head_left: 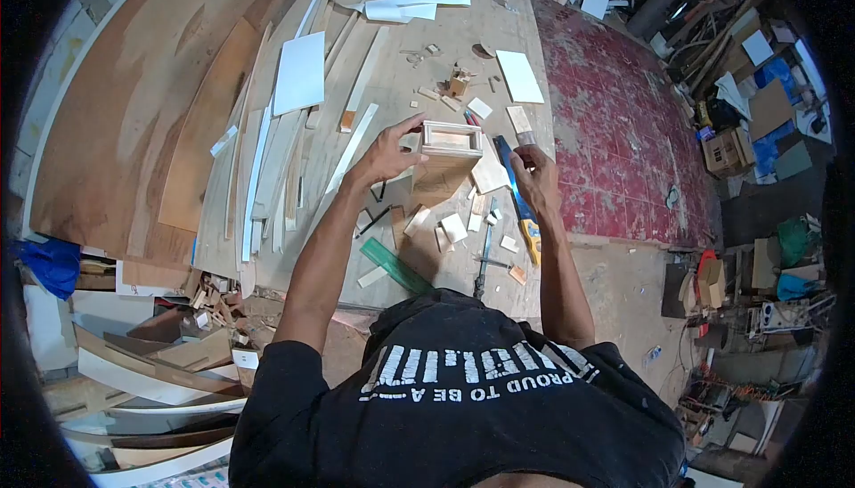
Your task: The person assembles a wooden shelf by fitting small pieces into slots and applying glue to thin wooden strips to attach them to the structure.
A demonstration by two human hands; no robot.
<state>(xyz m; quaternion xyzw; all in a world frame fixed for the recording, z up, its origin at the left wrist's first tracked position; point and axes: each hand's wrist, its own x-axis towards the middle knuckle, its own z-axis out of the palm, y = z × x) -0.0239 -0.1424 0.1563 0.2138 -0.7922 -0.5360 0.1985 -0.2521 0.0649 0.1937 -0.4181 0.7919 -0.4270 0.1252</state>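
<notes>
Shirt meets bench edge; left hand holds box.

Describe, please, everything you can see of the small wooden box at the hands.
The small wooden box looks like pale plywood, rectangular, with a framed rim around its open top. It stands open end up on the workbench among offcuts. The left hand grips its left side. The right hand is close at its right; contact is unclear.

The box is pale wood, the tool blue and yellow
</notes>
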